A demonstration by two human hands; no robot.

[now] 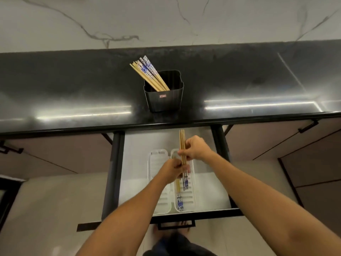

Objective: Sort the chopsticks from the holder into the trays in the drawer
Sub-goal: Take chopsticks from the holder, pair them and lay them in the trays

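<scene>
Both hands, left hand (174, 169) and right hand (195, 147), pinch 1 bundle of chopsticks (182, 145) over 2 white trays (156, 163). The drawer (212, 189) has bare floor right of them. On the table (73, 89), 1 holder (164, 100) stands.

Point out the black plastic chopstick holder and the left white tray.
Black plastic chopstick holder (164, 100), head view, front wall.
Left white plastic tray (156, 164), head view, ribbed floor near far end.
</scene>
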